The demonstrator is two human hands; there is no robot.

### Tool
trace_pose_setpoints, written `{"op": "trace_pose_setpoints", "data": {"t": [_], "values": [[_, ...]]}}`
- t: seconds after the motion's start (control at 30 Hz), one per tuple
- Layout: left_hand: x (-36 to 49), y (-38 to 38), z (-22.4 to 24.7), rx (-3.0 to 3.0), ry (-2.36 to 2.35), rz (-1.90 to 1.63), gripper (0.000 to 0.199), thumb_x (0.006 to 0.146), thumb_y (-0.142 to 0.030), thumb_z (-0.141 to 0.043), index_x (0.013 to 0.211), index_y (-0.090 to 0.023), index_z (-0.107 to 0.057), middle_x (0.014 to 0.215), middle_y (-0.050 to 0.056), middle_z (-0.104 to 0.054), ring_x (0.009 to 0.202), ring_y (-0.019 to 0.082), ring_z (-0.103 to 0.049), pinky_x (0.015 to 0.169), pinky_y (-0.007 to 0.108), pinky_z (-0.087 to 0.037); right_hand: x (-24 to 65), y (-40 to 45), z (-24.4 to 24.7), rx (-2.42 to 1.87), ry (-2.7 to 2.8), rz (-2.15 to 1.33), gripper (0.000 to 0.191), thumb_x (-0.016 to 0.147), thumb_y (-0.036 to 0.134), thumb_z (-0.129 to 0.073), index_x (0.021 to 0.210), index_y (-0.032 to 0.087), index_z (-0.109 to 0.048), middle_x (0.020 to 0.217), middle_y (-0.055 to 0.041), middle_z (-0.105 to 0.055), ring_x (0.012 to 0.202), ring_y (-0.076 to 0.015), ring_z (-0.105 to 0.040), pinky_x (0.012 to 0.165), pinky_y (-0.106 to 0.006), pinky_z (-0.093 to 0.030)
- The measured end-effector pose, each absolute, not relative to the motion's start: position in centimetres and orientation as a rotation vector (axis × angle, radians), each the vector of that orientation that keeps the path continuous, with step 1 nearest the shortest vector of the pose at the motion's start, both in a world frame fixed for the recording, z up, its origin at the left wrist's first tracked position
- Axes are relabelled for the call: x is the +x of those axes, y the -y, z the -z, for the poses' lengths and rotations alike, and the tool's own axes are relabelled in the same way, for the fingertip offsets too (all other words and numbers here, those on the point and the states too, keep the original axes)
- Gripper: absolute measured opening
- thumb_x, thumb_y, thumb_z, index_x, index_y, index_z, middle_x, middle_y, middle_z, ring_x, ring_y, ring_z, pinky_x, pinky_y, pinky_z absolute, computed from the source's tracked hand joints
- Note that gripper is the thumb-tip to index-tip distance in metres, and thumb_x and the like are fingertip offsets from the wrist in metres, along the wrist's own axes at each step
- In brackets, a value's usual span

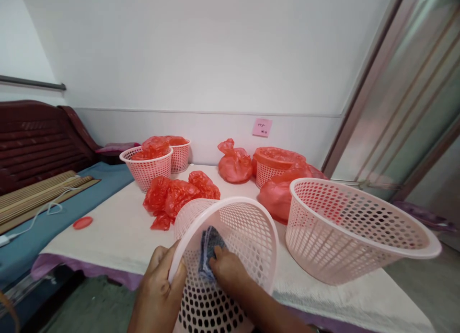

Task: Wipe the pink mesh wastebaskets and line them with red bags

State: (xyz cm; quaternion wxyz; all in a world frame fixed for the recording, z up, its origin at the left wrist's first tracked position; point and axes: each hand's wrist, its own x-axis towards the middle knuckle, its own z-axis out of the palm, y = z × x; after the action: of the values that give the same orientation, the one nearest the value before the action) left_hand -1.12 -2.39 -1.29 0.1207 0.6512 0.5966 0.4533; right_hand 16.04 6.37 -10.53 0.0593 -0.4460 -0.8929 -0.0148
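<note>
A pink perforated basket [264, 227] is tipped on its side at the table's front edge, its mouth facing me. My left hand [160, 285] grips its rim at the left, thumb on the near side. Inside the basket, my right hand [228, 270] holds a folded blue-grey cloth [212, 249] against the inner wall. Just behind lies a crumpled red plastic bag [179, 194]. To the right stands a larger pink basket [323, 237], upright, with nothing seen in it.
Two smaller baskets [149, 170] with red bags stand at the back left. A tied red bag [235, 165] and a red-lined basket [273, 172] are at the back. A red disc [82, 222] lies at the left of the white-covered table [115, 237].
</note>
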Motion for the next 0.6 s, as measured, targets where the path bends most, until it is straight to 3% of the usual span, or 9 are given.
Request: {"op": "trace_pose_setpoints", "data": {"t": [0.23, 0.4, 0.53, 0.6], "values": [[-1.3, 1.9, 1.9, 1.849, -1.748, -1.341, 0.032, 0.09, -0.032, -0.042, 0.116, -0.023, -0.059, 0.084, 0.0, -0.053, 0.081, 0.018, -0.057, 0.076, 0.032, -0.045, 21.2, -8.5, 5.3, -1.512, 2.557, 0.276, 0.025, 0.089, 0.01, -0.041, 0.103, 0.011, -0.062, 0.107, -0.0171, -0.061, 0.097, -0.0287, -0.056, 0.072, -0.036, -0.045], [-0.4, 1.6, 1.6, 1.834, -1.723, -1.354, 0.035, 0.089, -0.034, -0.043, 0.12, -0.023, -0.057, 0.088, 0.001, -0.054, 0.084, 0.019, -0.057, 0.078, 0.032, -0.044, 20.3, -4.7, 8.2, -1.512, 2.606, 0.173, 0.017, 0.078, 0.009, -0.053, 0.085, 0.019, -0.064, 0.089, -0.0066, -0.066, 0.071, -0.0194, -0.06, 0.058, -0.028, -0.04], [-0.5, 0.9, 0.7, 1.843, -1.716, -1.331, 0.036, 0.089, -0.036, -0.044, 0.119, -0.021, -0.058, 0.093, 0.003, -0.055, 0.091, 0.021, -0.056, 0.083, 0.034, -0.042, 19.5, -1.9, 10.3, -1.309, 2.713, 0.107, 0.004, 0.076, 0.023, -0.062, 0.079, 0.022, -0.064, 0.084, -0.0027, -0.065, 0.073, -0.0193, -0.059, 0.062, -0.029, -0.039], [-1.2, 0.3, 0.0, 1.858, -1.718, -1.319, 0.036, 0.088, -0.037, -0.045, 0.117, -0.021, -0.059, 0.095, 0.003, -0.056, 0.094, 0.021, -0.056, 0.086, 0.035, -0.041, 19.7, -1.0, 10.5, -1.152, 2.757, 0.055, 0.013, 0.076, 0.034, -0.066, 0.079, 0.022, -0.063, 0.082, -0.0022, -0.064, 0.073, -0.0185, -0.056, 0.063, -0.029, -0.038]]}}
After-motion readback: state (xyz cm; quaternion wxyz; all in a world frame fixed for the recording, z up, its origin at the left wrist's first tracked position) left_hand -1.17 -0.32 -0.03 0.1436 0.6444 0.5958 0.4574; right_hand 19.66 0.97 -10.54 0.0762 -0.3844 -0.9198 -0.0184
